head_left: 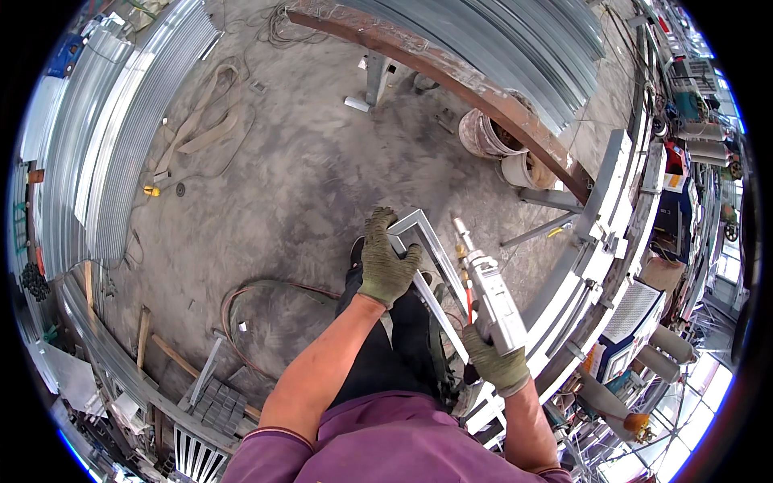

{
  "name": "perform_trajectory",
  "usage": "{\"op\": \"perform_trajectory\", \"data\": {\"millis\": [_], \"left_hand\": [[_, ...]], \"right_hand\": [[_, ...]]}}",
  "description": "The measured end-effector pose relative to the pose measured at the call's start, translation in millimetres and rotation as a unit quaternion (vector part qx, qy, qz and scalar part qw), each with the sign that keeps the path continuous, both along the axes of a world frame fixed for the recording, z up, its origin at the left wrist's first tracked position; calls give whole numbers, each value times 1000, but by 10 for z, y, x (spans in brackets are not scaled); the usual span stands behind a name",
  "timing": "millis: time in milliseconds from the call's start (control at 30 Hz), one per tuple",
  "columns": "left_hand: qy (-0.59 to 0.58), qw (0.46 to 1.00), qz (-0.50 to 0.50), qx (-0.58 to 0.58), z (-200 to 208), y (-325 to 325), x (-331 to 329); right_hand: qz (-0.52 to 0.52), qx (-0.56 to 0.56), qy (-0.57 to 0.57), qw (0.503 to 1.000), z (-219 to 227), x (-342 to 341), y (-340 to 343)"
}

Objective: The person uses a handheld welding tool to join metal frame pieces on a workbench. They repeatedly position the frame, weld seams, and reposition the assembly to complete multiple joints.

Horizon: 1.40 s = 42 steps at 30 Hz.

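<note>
My gloved left hand [383, 262] is closed on the corner of a grey metal frame [441, 255] made of square tube. The frame's two long sides slope down to the right in front of my legs. In my gloved right hand [497, 364] is a silver, boxy welding gun [497, 304]. Its slim nozzle points up and away from me, to the right of the frame and apart from the frame's corner. A thin red-orange piece shows beside the gun's body. The right fingers are partly hidden behind the gun.
Right of me runs a long metal workbench [564, 290]. Buckets [483, 135] stand beneath a rusty beam [451, 56] carrying metal profiles. More profiles [141, 105] are stacked on the left. A hose [228, 310] and a flat strap [211, 138] lie on the concrete floor.
</note>
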<state>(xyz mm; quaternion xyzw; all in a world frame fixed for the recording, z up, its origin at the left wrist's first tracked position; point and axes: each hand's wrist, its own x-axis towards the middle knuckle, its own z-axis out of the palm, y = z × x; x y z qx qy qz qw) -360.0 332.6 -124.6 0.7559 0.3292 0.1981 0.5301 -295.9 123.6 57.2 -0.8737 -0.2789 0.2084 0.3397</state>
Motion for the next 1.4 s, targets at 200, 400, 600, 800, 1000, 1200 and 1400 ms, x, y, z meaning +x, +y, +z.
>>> {"op": "perform_trajectory", "data": {"millis": [200,400,600,800,1000,1200,1400], "left_hand": [[4,1000,0,-3,14,10,-13],[3,1000,4,-4,32,2,13],[-10,1000,11,19,-26,16,-1],[-15,1000,6,9,-29,18,-5],[-18,1000,8,16,-5,3,12],[-24,999,3,25,-16,37,24],[-23,999,4,24,18,51,57]], "right_hand": [[0,-31,79,996,-47,-258,60],[11,-4,81,997,-46,-299,145],[30,-12,72,997,-144,-310,146],[20,-20,71,997,-145,-315,173],[50,-14,9,999,-274,-355,92],[36,-20,25,999,-246,-376,140],[51,-22,-14,998,-257,-390,154]]}}
